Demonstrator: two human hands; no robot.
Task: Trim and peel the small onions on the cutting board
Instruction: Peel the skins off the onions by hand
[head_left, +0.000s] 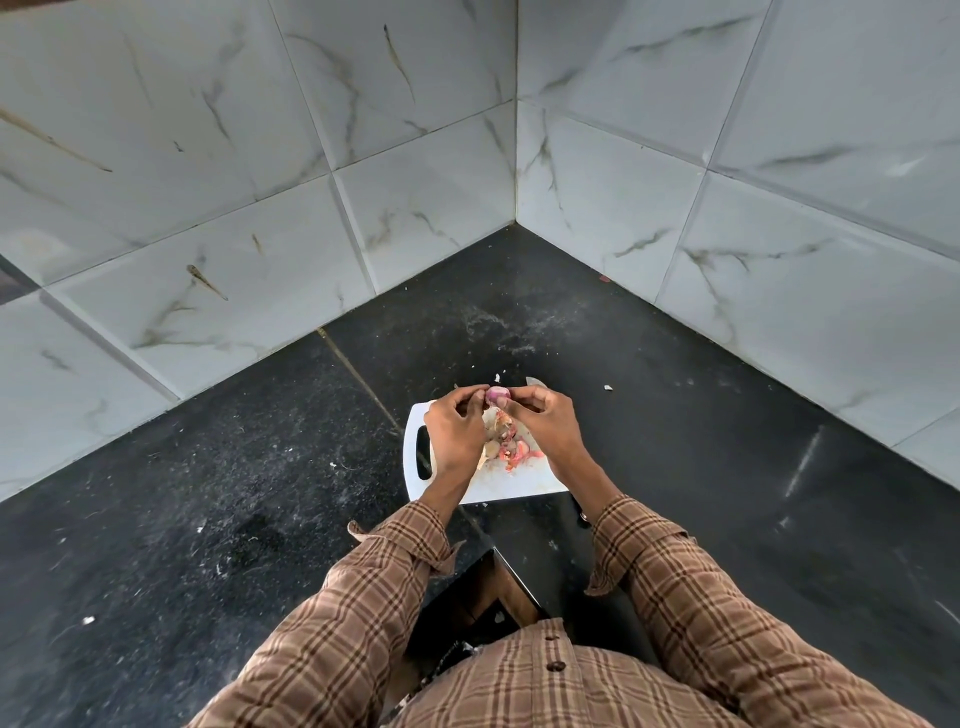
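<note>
Onion pinched by fingers of both hands, L & R, over board; peels part-hidden.

Both forearms in brown checked sleeves reach forward; the left hand and right hand meet, fingers curled, pinching 1 small pinkish onion.

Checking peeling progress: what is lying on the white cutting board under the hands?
On the cutting board lies a pile of onion skins and trimmings. The left hand and right hand hold a small onion above it, covering part of the board.
</note>
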